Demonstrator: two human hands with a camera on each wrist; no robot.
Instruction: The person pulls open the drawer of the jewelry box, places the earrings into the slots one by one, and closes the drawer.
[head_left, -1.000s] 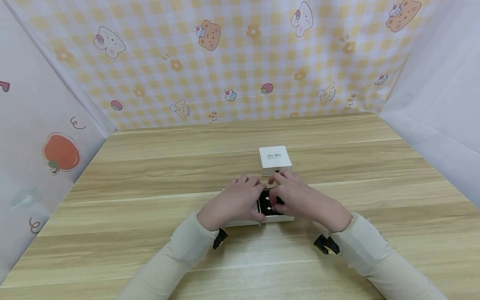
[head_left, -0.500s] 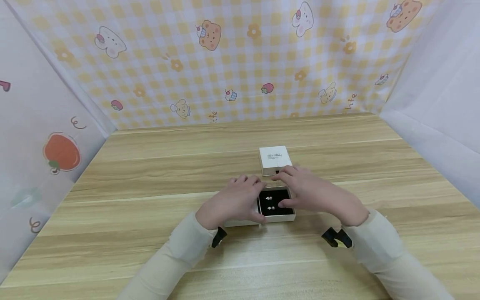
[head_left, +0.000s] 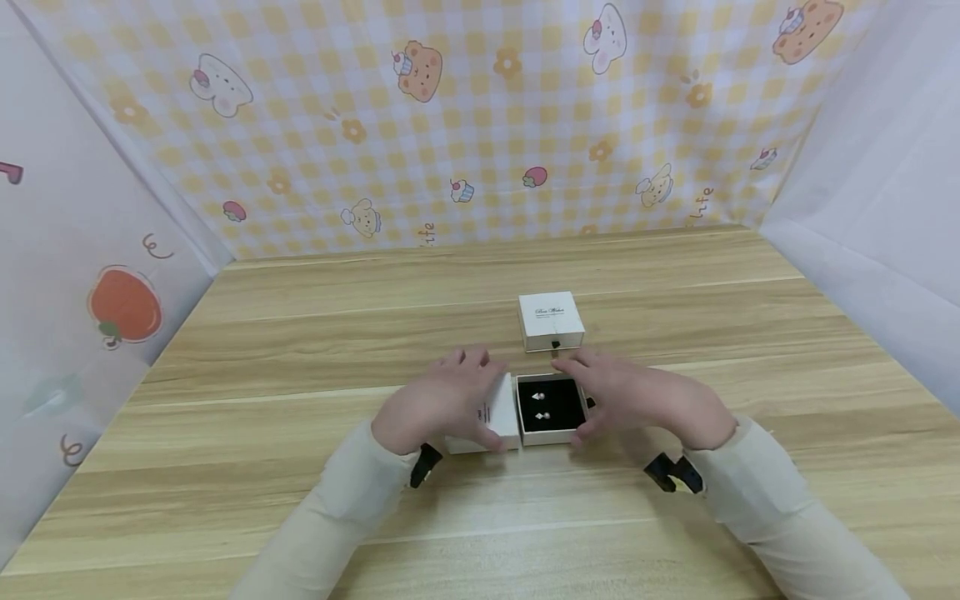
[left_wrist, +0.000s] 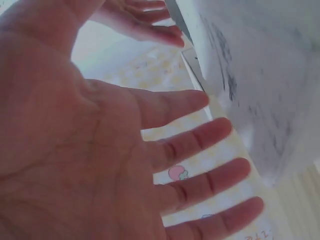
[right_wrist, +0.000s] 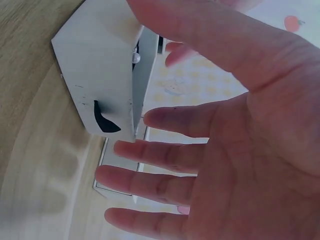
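Note:
A white drawer tray point(head_left: 555, 437) lies pulled out at table centre, its black insert point(head_left: 566, 398) bearing two small pale earrings point(head_left: 541, 397) one above the other. On its left, abutting it, is the white box sleeve point(head_left: 505, 417). My left hand point(head_left: 442, 404) spans the sleeve, thumb near its front edge; in the left wrist view its straight, spread fingers point(left_wrist: 210, 182) reach toward the printed white surface. My right hand point(head_left: 645, 400) arches at the tray's right end, thumb by the near corner. The right wrist view shows straight fingers point(right_wrist: 145, 177) and a black pull tab point(right_wrist: 104, 120).
Behind the tray stands a second white box point(head_left: 551, 318) with printed lettering and a small black tab, closed. The wooden tabletop point(head_left: 337, 333) runs back to a yellow checked cloth point(head_left: 465, 125). White cloth walls point(head_left: 885, 208) flank both sides.
My right hand has drawn back rightward from over the earrings to the tray's right end, uncovering them. My left hand has shifted left, off the seam, so more of the sleeve shows.

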